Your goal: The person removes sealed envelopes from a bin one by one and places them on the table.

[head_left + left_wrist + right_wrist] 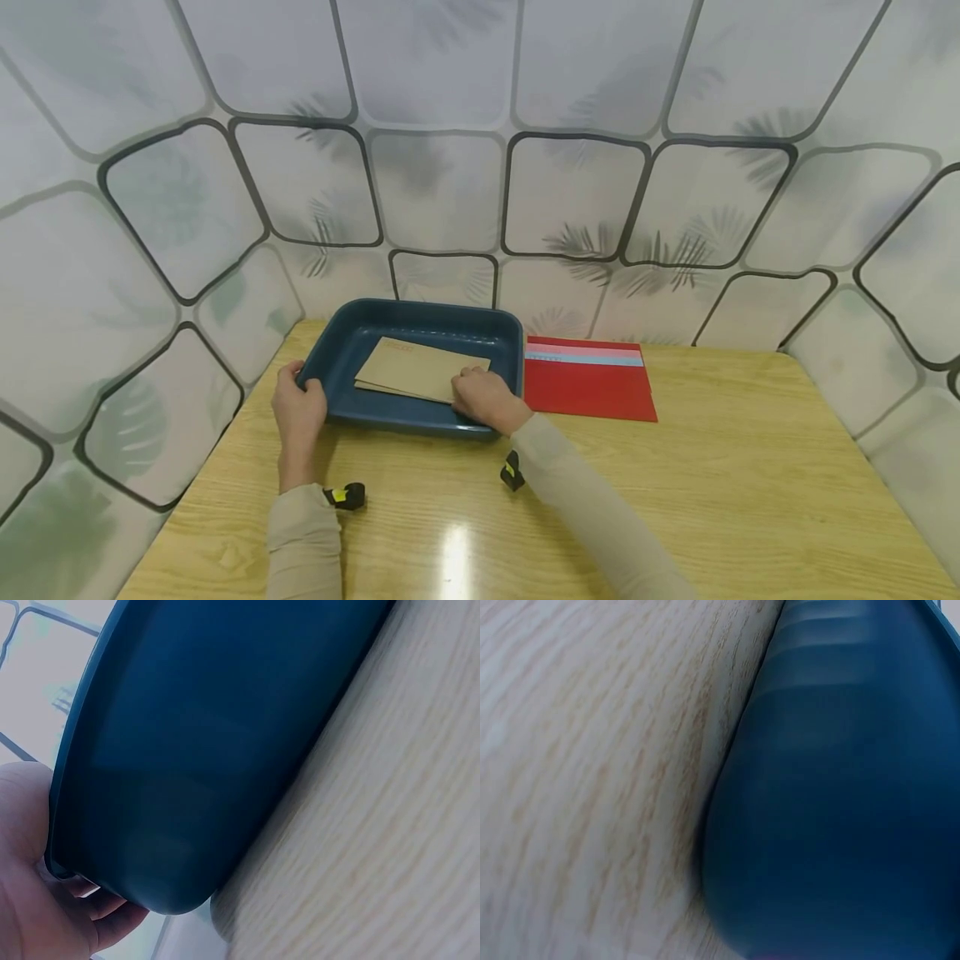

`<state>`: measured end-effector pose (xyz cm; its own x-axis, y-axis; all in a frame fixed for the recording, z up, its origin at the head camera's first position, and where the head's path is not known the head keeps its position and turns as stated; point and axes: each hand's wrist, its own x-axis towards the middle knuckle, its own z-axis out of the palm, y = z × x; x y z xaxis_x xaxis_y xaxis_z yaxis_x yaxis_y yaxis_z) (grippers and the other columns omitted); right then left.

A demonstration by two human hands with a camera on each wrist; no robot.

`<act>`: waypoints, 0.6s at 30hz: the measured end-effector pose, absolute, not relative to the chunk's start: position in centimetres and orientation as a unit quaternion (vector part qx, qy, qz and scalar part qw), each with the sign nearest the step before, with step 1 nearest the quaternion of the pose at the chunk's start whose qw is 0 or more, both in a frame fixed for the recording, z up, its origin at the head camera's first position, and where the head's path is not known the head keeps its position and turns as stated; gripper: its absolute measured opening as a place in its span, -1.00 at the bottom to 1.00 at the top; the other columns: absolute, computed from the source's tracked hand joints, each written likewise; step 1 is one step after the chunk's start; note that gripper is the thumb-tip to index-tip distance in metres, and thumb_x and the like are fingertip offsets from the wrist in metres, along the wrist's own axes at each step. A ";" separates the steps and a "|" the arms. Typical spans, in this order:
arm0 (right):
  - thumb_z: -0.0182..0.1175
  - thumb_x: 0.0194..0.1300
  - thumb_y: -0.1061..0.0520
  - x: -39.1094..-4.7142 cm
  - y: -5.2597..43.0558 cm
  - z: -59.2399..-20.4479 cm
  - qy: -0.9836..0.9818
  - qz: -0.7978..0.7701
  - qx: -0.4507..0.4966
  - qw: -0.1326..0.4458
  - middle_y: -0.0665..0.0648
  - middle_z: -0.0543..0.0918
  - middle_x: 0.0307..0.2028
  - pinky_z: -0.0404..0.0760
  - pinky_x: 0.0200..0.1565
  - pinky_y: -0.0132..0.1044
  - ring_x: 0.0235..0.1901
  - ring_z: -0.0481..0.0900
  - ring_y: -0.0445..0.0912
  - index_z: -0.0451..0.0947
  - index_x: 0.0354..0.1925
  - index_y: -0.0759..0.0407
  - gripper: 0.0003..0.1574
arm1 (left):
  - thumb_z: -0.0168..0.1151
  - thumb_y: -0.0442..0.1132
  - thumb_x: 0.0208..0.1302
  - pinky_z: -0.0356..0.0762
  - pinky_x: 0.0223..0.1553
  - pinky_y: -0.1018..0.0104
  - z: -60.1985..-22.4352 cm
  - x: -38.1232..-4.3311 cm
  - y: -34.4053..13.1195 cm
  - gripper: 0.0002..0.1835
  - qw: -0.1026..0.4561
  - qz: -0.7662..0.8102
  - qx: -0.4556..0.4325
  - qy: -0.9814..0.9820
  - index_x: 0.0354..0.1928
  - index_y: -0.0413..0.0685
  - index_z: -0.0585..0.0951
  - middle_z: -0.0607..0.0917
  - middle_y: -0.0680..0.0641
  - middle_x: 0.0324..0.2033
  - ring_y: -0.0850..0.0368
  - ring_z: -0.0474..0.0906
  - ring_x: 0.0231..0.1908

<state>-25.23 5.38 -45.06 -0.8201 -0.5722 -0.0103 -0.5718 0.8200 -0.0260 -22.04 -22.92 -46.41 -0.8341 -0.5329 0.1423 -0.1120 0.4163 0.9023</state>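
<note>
Envelopes [420, 369] of brown paper lie in a small stack inside the blue tray [341, 346], which stands on the wooden table [720, 467] near the wall. Left hand [298, 410] grips the tray's left rim, with the thumb curled over the edge and the fingers under it, as the left wrist view also shows. Right hand [483, 397] rests on the stack at the tray's near right corner; its fingers are bent over the paper, but I cannot tell if they pinch it. To the right of the tray lie red envelopes [588, 387]. The brown envelopes look light, thin and flexible, and probably slide easily on smooth plastic; a free corner or edge seems the best place to hold them.
</note>
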 end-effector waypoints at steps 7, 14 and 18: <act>0.28 0.34 0.03 -25.6 5.5 -45.2 0.954 -0.041 -0.294 0.032 0.02 0.57 -0.45 0.55 -0.32 -0.26 -0.35 0.52 -0.10 0.57 -0.44 0.09 -0.77 | -0.15 -0.36 0.36 0.30 0.23 -0.20 -46.3 -21.9 -23.0 -0.51 0.202 -0.505 0.196 -0.816 0.32 -0.34 0.35 0.46 -0.44 0.23 -0.35 0.39 0.22; 0.18 0.38 0.11 -25.6 5.6 -45.0 0.952 -0.075 -0.296 0.040 -0.04 0.46 -0.64 0.45 -0.44 -0.30 -0.53 0.41 -0.16 0.49 -0.62 0.05 -0.61 | -0.15 -0.37 0.37 0.29 0.24 -0.20 -46.1 -21.8 -23.0 -0.51 0.200 -0.510 0.193 -0.814 0.32 -0.34 0.35 0.45 -0.45 0.23 -0.35 0.38 0.23; 0.12 0.45 0.08 -25.5 5.6 -44.9 0.952 -0.048 -0.300 0.037 -0.03 0.50 -0.62 0.55 -0.38 -0.25 -0.50 0.45 -0.14 0.50 -0.60 0.04 -0.58 | -0.15 -0.37 0.36 0.29 0.24 -0.20 -46.2 -21.8 -23.0 -0.51 0.201 -0.510 0.194 -0.813 0.32 -0.34 0.35 0.45 -0.45 0.24 -0.35 0.38 0.24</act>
